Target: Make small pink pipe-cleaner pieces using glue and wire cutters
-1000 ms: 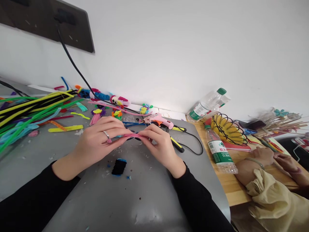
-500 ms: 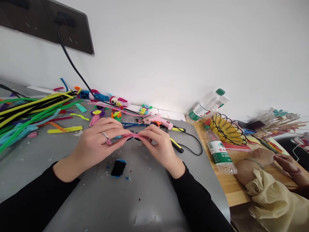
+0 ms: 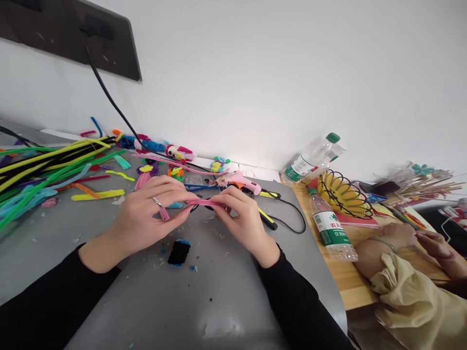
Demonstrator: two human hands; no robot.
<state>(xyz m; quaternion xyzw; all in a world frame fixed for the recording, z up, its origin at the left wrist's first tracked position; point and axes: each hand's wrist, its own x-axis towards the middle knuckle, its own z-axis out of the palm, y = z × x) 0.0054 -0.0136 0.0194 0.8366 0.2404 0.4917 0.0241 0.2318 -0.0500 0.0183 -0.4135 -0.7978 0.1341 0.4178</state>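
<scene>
The right grip (image 3: 242, 218) pinches one end of a pink strip (image 3: 200, 202), hiding that end. The left grip (image 3: 146, 214) touches the other end; I can't tell if it squeezes. Behind the left grip, an orange fuzzy thing (image 3: 176, 173) is partly hidden. A black piece (image 3: 178, 252) lies on the counter (image 3: 233, 296) below.

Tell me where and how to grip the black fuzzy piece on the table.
Likely best: pinch the black fuzzy piece by its left and right edges, from above on the near side, since it lies flat with nothing over it.
</scene>
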